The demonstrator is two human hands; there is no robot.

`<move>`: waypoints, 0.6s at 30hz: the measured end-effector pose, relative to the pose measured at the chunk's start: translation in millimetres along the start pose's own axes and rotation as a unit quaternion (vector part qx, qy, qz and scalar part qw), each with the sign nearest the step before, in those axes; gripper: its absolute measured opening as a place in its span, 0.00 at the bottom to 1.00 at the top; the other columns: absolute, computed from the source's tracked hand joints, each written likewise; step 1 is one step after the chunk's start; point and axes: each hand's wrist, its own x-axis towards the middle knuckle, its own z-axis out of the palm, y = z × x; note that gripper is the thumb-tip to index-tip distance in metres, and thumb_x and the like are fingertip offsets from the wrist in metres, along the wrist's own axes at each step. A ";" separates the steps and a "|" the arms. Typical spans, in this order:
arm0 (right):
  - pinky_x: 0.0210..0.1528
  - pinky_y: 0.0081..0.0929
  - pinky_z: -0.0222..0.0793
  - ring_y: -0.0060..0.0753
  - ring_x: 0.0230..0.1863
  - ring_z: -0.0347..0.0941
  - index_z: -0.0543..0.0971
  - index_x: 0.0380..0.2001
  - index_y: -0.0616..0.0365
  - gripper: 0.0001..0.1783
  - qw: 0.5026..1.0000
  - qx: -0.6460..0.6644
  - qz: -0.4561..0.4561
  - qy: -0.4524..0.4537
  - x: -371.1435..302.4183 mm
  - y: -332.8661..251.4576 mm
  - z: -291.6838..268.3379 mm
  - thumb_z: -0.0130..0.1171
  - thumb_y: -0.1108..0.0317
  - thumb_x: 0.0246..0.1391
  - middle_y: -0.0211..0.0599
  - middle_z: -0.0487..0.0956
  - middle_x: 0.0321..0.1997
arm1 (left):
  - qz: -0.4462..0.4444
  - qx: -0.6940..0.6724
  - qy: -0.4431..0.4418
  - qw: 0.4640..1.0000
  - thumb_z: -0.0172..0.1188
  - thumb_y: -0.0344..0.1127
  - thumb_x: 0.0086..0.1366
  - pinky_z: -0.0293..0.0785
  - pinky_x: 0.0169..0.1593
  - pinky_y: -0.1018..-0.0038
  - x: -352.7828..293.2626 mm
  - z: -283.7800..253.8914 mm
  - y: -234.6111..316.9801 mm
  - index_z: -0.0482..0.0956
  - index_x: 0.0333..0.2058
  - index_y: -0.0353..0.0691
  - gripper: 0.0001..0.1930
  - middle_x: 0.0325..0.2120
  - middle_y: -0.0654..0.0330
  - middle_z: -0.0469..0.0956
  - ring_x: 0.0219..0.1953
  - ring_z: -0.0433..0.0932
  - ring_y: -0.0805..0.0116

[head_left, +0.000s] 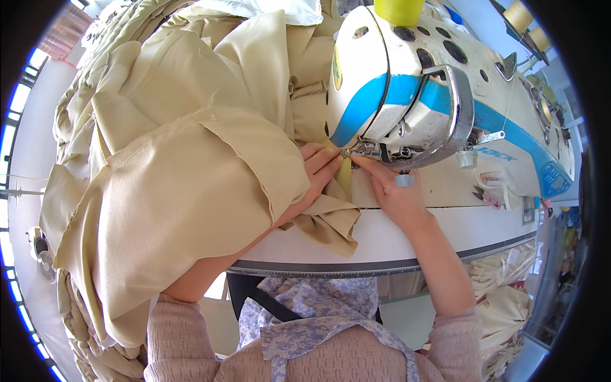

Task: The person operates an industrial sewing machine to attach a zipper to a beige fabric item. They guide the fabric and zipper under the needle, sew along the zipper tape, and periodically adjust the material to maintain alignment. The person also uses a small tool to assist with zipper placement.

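Beige fabric lies in a large heap over the left side and drapes across my left forearm. My left hand, partly covered by it, lies with fingers outstretched on the cloth just left of the presser foot. A narrow strip of the fabric runs toward me from the foot, and a loose corner folds over the table's front. On the right, my right hand reaches its index finger to the foot beside the strip, its thumb apart. The needle tip cannot be made out.
The white and blue sewing machine stands over the white table, which has a measuring tape along its front edge. Small thread snips lie at right. More beige cloth hangs below right. A yellow object tops the machine.
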 end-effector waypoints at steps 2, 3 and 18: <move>0.39 0.43 0.74 0.45 0.32 0.79 0.85 0.50 0.43 0.23 1.000 0.010 0.010 -0.005 -0.7 2.0 2.1 0.64 0.74 0.50 0.36 0.84 0.31 | 0.011 0.008 -0.003 1.000 0.62 0.24 0.52 0.80 0.51 0.65 0.2 -0.8 -1.4 0.84 0.46 0.34 0.19 0.47 0.55 0.82 0.50 0.81 0.55; 0.41 0.45 0.73 0.46 0.33 0.79 0.85 0.50 0.43 0.22 1.000 0.015 0.020 -0.013 -1.6 3.7 2.4 0.64 0.75 0.50 0.36 0.84 0.31 | 0.016 0.013 -0.004 1.000 0.62 0.24 0.52 0.80 0.52 0.65 0.3 -1.4 -2.5 0.84 0.46 0.35 0.20 0.46 0.55 0.82 0.50 0.81 0.56; 0.52 0.41 0.73 0.46 0.48 0.81 0.83 0.55 0.47 0.26 0.996 0.056 0.044 -0.055 2.4 -1.1 -3.6 0.59 0.82 0.53 0.40 0.85 0.49 | 0.155 0.217 0.028 0.963 0.61 0.25 0.56 0.77 0.57 0.65 -13.9 23.8 -27.6 0.83 0.51 0.36 0.22 0.50 0.55 0.81 0.53 0.79 0.57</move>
